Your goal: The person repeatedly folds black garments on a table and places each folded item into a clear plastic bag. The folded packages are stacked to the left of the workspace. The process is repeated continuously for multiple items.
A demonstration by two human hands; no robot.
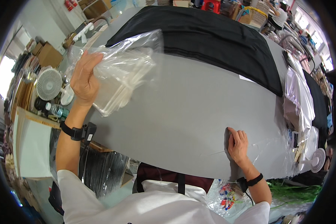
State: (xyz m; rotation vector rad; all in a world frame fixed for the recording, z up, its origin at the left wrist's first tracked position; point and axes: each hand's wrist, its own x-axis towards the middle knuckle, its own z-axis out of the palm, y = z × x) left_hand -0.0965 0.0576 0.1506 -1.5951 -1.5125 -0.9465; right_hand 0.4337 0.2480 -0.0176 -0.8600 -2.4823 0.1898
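My left hand (86, 75) is raised over the left part of the grey tabletop (182, 112), its fingers on a clear plastic bag (131, 42) that is lifted and partly blurred. Beneath the bag lies a stack of clear plastic bags (114, 92). My right hand (237, 144) rests low on the right part of the tabletop, fingers bent, beside a narrow dark shadow; whether it holds anything is hidden. Across the far side of the table stretches folded black fabric (196, 33), with a corner of white paper (247, 78) showing under its near edge.
Plastic-wrapped items (298, 98) lie along the right edge, near a small white fan (317, 160). On the left are another white fan (49, 84), a plastic bottle (56, 110) and cardboard boxes (49, 54). A red stool (211, 6) and a seated person (279, 16) are beyond the table.
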